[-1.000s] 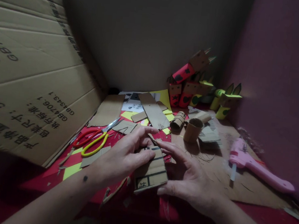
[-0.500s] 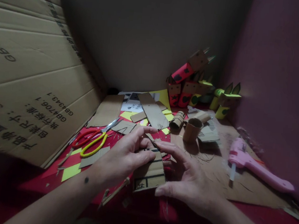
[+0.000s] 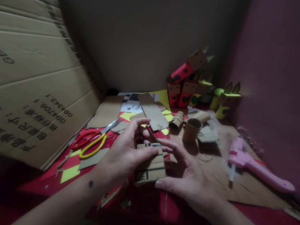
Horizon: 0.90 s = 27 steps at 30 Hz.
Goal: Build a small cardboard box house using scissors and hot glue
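Observation:
A folded piece of cardboard (image 3: 150, 166) with black printed lines is held low over the front of the table. My left hand (image 3: 128, 152) is closed on it, thumb flat across the top face and fingers hidden behind the far side. On the right, my right hand (image 3: 189, 175) grips the same piece, its thumb at the near right corner and its fingertips at the far edge. Scissors (image 3: 94, 143) with one red and one yellow handle lie left of my left hand. Cardboard tubes (image 3: 192, 130) stand and lie beyond my right hand.
A large printed carton (image 3: 37, 73) leans in from the left. To the right, a pink glue gun (image 3: 260, 169) rests on a cardboard sheet (image 3: 240, 195). Red and yellow paper animal figures (image 3: 185, 94) stand at the back. Paper scraps (image 3: 70, 174) and cardboard strips (image 3: 154, 113) lie about.
The cardboard piece has tilted, and its near edge has risen slightly, showing more of the near fold. Both hands have stayed on it with small finger shifts.

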Each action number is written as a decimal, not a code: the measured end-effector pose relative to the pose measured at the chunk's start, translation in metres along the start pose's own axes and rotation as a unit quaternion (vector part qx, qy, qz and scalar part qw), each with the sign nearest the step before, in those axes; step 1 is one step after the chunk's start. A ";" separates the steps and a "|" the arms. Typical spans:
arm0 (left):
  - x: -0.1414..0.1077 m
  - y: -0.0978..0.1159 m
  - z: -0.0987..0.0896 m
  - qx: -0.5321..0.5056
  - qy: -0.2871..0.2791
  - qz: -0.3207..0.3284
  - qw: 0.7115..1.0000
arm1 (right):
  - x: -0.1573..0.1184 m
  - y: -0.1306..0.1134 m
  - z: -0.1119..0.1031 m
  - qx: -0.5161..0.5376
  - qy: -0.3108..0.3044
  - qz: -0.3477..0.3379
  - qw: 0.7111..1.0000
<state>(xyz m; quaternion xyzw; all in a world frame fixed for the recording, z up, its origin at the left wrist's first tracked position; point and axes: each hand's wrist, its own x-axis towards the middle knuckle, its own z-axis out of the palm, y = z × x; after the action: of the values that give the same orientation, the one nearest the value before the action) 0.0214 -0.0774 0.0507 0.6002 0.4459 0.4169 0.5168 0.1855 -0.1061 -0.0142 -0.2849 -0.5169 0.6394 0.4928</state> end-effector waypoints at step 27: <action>0.003 -0.024 0.005 0.047 0.047 0.087 0.994 | 0.000 0.001 0.002 0.010 0.013 0.031 0.999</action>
<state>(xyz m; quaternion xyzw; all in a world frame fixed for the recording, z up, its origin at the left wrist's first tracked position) 0.0241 -0.0743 0.0267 0.6405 0.4348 0.4663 0.4280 0.1828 -0.1068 -0.0146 -0.3046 -0.4950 0.6557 0.4819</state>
